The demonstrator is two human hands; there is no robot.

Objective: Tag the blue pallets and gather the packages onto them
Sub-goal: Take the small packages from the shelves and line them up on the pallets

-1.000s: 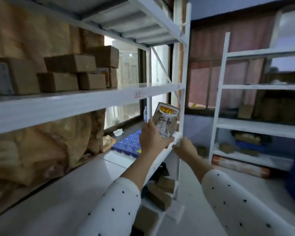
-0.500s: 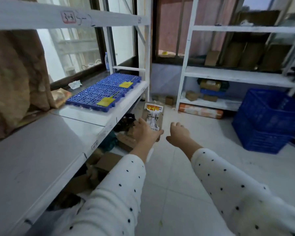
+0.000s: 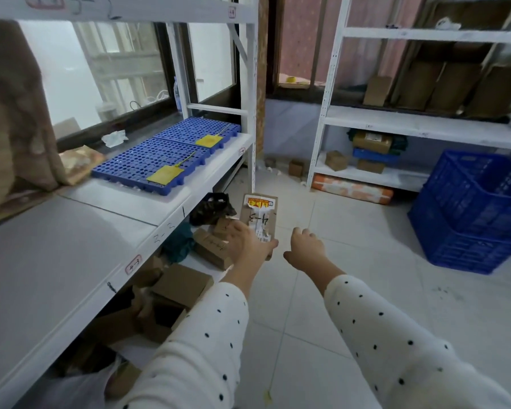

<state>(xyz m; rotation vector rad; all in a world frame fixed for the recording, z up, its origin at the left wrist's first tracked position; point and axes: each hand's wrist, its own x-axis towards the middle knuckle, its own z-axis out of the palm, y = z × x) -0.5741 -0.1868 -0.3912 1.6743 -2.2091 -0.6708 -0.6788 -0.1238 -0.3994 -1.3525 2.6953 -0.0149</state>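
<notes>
Holding a small brown package [image 3: 258, 222] in the left hand [image 3: 245, 245], fingers curled round its bottom end, out over the floor beside the shelf. Looks light and stiff; best held by the edges. Right hand [image 3: 306, 249] loose, holding nothing. Blue pallets [image 3: 160, 160] up on the shelf, each with a yellow tag.

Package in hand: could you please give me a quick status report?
Left hand grips small package; right hand open, empty. Two blue pallets on shelf, both tagged yellow, no packages on them. Path clear.
</notes>
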